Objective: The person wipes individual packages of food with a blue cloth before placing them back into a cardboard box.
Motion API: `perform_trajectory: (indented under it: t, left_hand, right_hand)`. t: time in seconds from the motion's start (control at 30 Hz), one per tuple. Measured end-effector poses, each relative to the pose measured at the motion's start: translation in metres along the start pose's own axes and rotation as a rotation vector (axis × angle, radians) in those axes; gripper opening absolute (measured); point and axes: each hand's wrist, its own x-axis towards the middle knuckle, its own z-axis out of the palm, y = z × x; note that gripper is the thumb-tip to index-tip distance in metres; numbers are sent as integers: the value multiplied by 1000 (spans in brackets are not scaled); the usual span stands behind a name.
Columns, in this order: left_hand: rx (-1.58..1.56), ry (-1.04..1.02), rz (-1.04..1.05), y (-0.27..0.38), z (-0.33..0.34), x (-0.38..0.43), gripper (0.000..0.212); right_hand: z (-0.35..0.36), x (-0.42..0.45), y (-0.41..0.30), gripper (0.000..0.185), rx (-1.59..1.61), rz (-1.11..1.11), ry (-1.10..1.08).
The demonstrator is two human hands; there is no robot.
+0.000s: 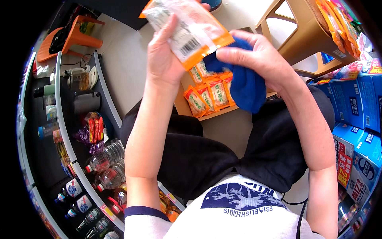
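Note:
An orange-edged clear plastic food packet (206, 27), bearing a barcode and print, is gripped in my left hand (165, 61), thumb across its face. My right hand (261, 58) pinches a blue cloth (247, 86), which hangs down below the fingers and lies close against the packet's lower right corner. Whether cloth and packet touch is unclear. Beneath both hands, between my knees, an open cardboard box (206, 117) rests on the floor. Inside it lie several similar orange packets (217, 92), partly covered from view by the cloth and hands.
Shelving (59, 101) along the left carries bottles, cups and snack bags. A brown plastic stool (313, 38) at upper right bears more orange packets (343, 27). Blue cartons (352, 101) are stacked by my right knee. An orange plastic stool (71, 38) is at upper left.

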Motion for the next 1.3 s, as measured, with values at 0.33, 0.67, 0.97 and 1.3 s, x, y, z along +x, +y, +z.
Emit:
perform_trajectory:
  t: [0.33,0.67,0.97,1.3]
  left_hand:
    - [-64,-3,-260,-4,-14,-15,54]
    - [246,322,-141,-23,12,-25,74]
    - [230,280,-97,0,-6,-20,75]
    - [481,805,-413,-40,-197,-9,44]
  right_hand:
    - [-25,9,-15,34,-75,-394,468]
    - [33,18,21,35,-973,-893,220]
    - [14,-6,25,28,-929,-395,-289]
    - [-23,-22,22,20,-1322,-97,-58]
